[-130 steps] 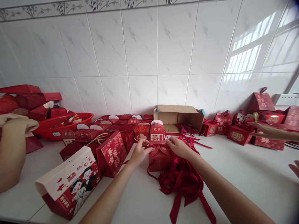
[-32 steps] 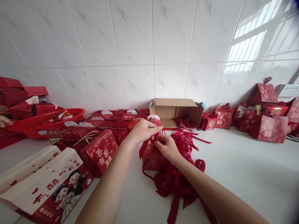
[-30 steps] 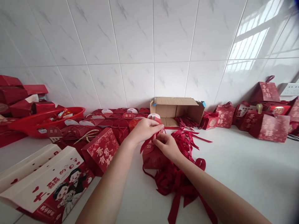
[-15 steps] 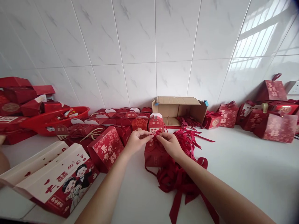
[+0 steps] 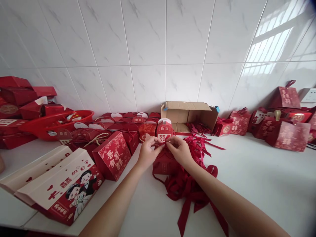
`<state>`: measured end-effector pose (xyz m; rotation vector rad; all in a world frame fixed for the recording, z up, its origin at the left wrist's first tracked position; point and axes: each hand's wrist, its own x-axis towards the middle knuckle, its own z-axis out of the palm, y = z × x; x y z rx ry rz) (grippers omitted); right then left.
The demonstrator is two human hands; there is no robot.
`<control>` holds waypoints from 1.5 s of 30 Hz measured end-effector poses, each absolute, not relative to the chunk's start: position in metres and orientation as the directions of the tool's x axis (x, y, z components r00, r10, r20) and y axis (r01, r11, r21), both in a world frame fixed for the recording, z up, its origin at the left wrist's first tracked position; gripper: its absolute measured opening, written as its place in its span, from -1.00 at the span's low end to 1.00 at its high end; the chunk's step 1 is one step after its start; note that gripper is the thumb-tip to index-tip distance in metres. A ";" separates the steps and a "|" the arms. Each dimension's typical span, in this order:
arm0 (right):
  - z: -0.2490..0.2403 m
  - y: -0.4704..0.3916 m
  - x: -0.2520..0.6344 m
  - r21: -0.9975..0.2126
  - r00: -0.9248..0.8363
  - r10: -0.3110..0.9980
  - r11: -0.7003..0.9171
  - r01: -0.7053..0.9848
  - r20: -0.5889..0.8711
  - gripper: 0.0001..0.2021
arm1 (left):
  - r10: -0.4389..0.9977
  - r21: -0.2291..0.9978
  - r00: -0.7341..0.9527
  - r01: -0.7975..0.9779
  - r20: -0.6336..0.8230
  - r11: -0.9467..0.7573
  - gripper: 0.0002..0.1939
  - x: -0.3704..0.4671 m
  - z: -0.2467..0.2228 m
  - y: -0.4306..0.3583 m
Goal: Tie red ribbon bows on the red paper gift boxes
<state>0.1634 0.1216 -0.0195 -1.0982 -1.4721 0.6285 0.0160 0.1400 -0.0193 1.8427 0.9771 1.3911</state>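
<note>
Both hands meet over a small red gift box (image 5: 164,165) that stands on the white counter. My left hand (image 5: 149,152) pinches a dark red ribbon at the top of the box, thumb and forefinger together. From the other side my right hand (image 5: 179,150) pinches the same ribbon, with the fingertips of both hands almost touching. The knot or loop between them is mostly hidden by the fingers. Against the box's right side lies a heap of loose red ribbons (image 5: 189,192). Just behind stands another red gift box with white panels (image 5: 164,128).
Rows of red boxes (image 5: 123,126) stand along the wall. A cardboard box (image 5: 190,106) with ribbons lies open behind. Left are a red basin (image 5: 37,126), a tilted red box (image 5: 114,157) and paper bags with a cartoon couple (image 5: 66,184). More gift boxes (image 5: 287,135) stand right.
My hands stay at the top of the box, and the fingers have curled closer over the ribbon. The whole view has shifted slightly.
</note>
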 end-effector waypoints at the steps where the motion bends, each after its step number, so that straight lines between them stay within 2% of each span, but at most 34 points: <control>1: -0.017 0.120 0.164 -0.853 0.078 0.881 0.424 0.305 0.466 -0.82 | 0.844 0.826 0.153 0.178 0.514 -0.535 -0.87 0.017 -0.021 0.140; 8: -0.009 0.112 0.165 -0.756 0.009 0.873 0.418 0.504 0.488 -0.83 | 0.836 0.829 0.066 0.106 0.545 -0.549 -0.90 0.019 -0.027 0.142; 11: -0.010 0.115 0.167 -0.739 0.022 0.863 0.419 0.527 0.504 -0.87 | 0.838 0.833 0.063 0.093 0.542 -0.546 -0.91 0.018 -0.027 0.142; 14: -0.010 0.118 0.169 -0.818 -0.011 0.909 0.380 0.432 0.416 -0.88 | 0.841 0.836 0.075 0.098 0.535 -0.541 -0.92 0.017 -0.026 0.141; 17: -0.009 0.120 0.169 -0.908 -0.160 0.934 0.351 0.229 0.321 -0.80 | 0.842 0.837 0.093 0.094 0.531 -0.539 -0.94 0.018 -0.024 0.141; 19: -0.012 0.121 0.167 -0.934 -0.222 0.923 0.342 0.104 0.314 -0.76 | 0.839 0.836 0.115 0.091 0.532 -0.542 -0.95 0.019 -0.023 0.141; 21: -0.015 0.123 0.163 -0.945 -0.207 0.928 0.323 0.042 0.308 -0.72 | 0.838 0.831 0.103 0.115 0.536 -0.545 -0.92 0.018 -0.021 0.141; 24: -0.020 0.123 0.159 -0.961 -0.152 0.951 0.276 0.023 0.270 -0.68 | 0.823 0.795 0.107 0.215 0.558 -0.567 -0.88 0.012 -0.016 0.138; 27: -0.021 0.121 0.158 -0.974 -0.130 0.966 0.228 0.007 0.225 -0.66 | 0.794 0.740 0.299 0.294 0.529 -0.605 -0.85 0.005 -0.011 0.133; 29: -0.019 0.118 0.158 -0.978 -0.127 0.970 0.208 -0.002 0.206 -0.66 | 0.775 0.708 0.367 0.328 0.514 -0.625 -0.78 0.002 -0.009 0.130; 37: -0.005 0.105 0.159 -0.992 -0.152 0.980 0.122 -0.028 0.125 -0.68 | 0.818 0.703 0.346 0.421 0.459 -0.573 -0.76 -0.004 -0.010 0.136; 41: 0.001 0.101 0.158 -0.989 -0.127 0.986 0.122 0.082 0.111 -0.72 | 0.813 0.716 0.333 0.389 0.477 -0.580 -0.74 -0.004 -0.011 0.138; 43: 0.006 0.098 0.158 -0.958 -0.110 0.988 0.137 0.252 0.113 -0.75 | 0.820 0.733 0.321 0.373 0.473 -0.569 -0.75 -0.005 -0.013 0.140; 45: 0.012 0.091 0.159 -0.857 -0.107 0.983 0.181 0.482 0.148 -0.76 | 0.841 0.769 0.316 0.352 0.439 -0.534 -0.76 -0.007 -0.016 0.143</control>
